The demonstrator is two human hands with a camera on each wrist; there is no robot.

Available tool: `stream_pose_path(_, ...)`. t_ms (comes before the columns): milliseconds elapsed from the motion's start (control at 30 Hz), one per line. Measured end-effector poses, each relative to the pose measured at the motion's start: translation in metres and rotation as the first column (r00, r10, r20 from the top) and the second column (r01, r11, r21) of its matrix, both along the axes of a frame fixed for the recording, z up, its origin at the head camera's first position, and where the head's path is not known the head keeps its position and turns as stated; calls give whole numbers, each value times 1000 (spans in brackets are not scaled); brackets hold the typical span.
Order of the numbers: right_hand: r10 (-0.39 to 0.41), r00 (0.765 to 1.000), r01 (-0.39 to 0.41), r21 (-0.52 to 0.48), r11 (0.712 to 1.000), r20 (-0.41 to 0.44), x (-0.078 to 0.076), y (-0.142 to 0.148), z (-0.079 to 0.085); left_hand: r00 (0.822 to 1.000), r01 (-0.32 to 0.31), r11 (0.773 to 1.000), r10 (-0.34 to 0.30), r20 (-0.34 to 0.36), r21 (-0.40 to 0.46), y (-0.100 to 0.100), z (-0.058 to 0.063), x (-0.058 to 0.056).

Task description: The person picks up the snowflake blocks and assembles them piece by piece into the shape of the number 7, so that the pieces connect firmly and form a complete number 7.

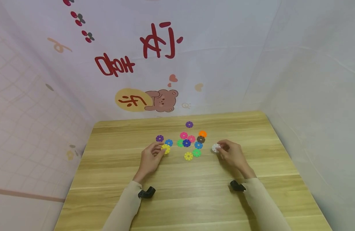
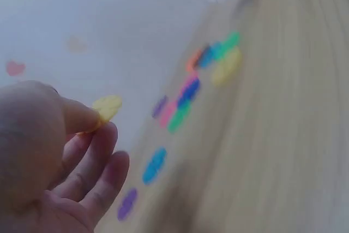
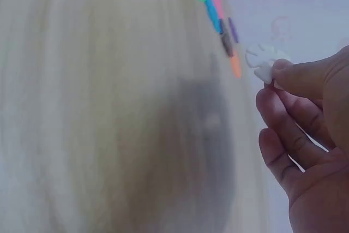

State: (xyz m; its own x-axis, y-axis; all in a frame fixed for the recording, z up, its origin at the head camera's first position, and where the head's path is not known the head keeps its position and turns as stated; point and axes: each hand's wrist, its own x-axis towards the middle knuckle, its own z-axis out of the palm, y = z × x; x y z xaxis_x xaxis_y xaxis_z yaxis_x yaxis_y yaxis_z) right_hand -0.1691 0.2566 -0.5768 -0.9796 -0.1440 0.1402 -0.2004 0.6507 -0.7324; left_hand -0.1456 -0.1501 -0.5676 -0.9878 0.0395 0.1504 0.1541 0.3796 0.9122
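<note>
My left hand (image 1: 150,157) pinches a yellow notched disc (image 1: 166,149) between thumb and fingers, left of the loose discs. In the left wrist view this yellow disc (image 2: 109,108) stands up from the fingertips. On the other side, my right hand (image 1: 232,154) holds a white notched disc (image 1: 215,148) by its edge. The right wrist view shows the white disc (image 3: 264,61) with its slots, thumb over one side. Closest to the left hand lie a light blue disc (image 1: 169,142) and a purple disc (image 1: 159,138).
Between the hands lie several discs: yellow (image 1: 188,156), green (image 1: 197,152), light blue (image 1: 198,145), brown (image 1: 201,139), orange (image 1: 202,133) and dark blue (image 1: 186,143), overlapping pink and green ones. Another purple disc (image 1: 189,124) lies farther back. A printed cloth wall (image 1: 223,64) rises behind the wooden table (image 1: 183,199).
</note>
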Motion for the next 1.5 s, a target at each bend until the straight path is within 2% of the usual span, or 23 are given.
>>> stream_pose_path(100,-18,999,17,-33,999,-37,2,-3,6,997,-4,993,-6,83,118,3,12,3)
stream_pose_path(233,-32,997,26,-88,996,-69,5,-11,17,987,-9,969,-31,158,246,7,28,7)
stream_pose_path(367,-40,993,23,-147,989,-107,9,-21,28,983,-1,950,-56,172,311,14,47,12)
stream_pose_path(467,-18,986,-18,-218,976,-163,13,-30,37,983,14,942,-75,169,335,21,59,16)
stream_pose_path(567,24,978,-87,-299,950,-209,16,-39,45,979,34,926,-106,172,375,28,71,20)
stream_pose_path(667,59,971,-146,-381,913,-230,18,-47,53,973,53,909,-140,183,414,35,79,23)
stream_pose_path(800,89,966,-195,-462,865,-241,22,-58,63,964,72,898,-175,202,434,43,86,24)
stream_pose_path(967,135,959,-244,-487,838,-249,27,-71,74,951,116,897,-225,214,427,50,90,24)
stream_pose_path(1133,181,949,-288,-474,832,-258,31,-81,80,948,166,904,-256,187,395,54,92,25)
stream_pose_path(1333,223,933,-334,-454,826,-281,33,-87,82,953,187,906,-260,152,378,57,91,26)
stream_pose_path(1500,233,919,-355,-415,837,-317,34,-90,83,955,199,904,-266,135,378,57,91,26)
